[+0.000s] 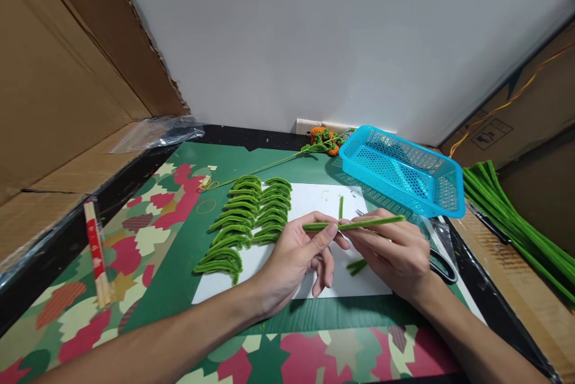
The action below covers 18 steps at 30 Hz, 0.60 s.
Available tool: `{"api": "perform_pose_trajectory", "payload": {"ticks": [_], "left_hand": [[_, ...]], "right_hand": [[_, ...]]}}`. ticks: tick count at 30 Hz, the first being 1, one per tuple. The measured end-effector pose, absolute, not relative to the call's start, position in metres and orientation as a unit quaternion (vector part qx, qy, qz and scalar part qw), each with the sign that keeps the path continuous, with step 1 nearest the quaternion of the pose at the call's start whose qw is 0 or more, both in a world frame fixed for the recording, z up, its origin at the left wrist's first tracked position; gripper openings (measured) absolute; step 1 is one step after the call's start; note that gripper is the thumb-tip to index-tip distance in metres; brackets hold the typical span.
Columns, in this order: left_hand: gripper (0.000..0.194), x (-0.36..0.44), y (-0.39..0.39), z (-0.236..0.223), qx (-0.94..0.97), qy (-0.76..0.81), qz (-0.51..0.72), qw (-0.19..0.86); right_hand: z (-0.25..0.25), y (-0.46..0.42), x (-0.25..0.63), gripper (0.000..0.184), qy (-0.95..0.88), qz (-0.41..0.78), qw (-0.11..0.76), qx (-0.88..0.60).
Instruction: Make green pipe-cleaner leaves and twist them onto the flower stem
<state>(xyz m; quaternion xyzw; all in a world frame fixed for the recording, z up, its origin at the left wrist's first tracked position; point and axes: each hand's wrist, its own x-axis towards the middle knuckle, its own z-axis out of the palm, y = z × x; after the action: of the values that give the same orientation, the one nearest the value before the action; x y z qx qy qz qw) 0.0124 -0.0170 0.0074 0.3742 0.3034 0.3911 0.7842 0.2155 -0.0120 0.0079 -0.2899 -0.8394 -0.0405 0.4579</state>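
Observation:
A green pipe cleaner (375,222) runs across both hands above a white sheet of paper (309,198). My left hand (299,246) pinches it between thumb and forefinger. On the other side my right hand (395,246) grips it, the fingertips meeting those of the left. Below lie short green pipe cleaner pieces (357,266), and another short piece (341,207) shows just behind the fingers. Scissors (444,266) lie partly hidden under my right hand. Left of the hands, two columns of bent green pipe cleaner shapes (233,222) rest on the paper and green mat.
A blue perforated basket (458,192) stands at the back right, beside an orange pipe cleaner flower (321,135). Long green pipe cleaners (516,222) lie at the right. A red-wrapped stick bundle (94,246) and plastic bag (157,132) are at left. Cardboard (58,42) borders the table.

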Motion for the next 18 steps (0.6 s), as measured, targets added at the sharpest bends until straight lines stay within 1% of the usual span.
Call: {"api": "perform_pose_trajectory", "payload": {"ticks": [3,9,14,18], "left_hand": [[0.027,0.0138,-0.0178,0.0073,0.388,0.311,0.395,0.773],[0.030,0.0143,-0.0211,0.0066,0.427,0.345,0.407,0.730],[0.031,0.0112,-0.0205,0.0081,0.449,0.357,0.390,0.720],[0.030,0.0104,-0.0175,0.0092,0.453,0.349,0.392,0.720]], "right_hand": [[0.0067,-0.0121,0.2154,0.019,-0.841,-0.056,0.447,-0.299],[0.0064,-0.0140,0.2122,0.011,-0.843,-0.068,0.428,-0.320],[0.0057,-0.0154,0.2109,0.009,-0.845,-0.044,0.426,-0.319],[0.0034,-0.0154,0.2110,0.013,-0.851,-0.014,0.415,-0.321]]}}
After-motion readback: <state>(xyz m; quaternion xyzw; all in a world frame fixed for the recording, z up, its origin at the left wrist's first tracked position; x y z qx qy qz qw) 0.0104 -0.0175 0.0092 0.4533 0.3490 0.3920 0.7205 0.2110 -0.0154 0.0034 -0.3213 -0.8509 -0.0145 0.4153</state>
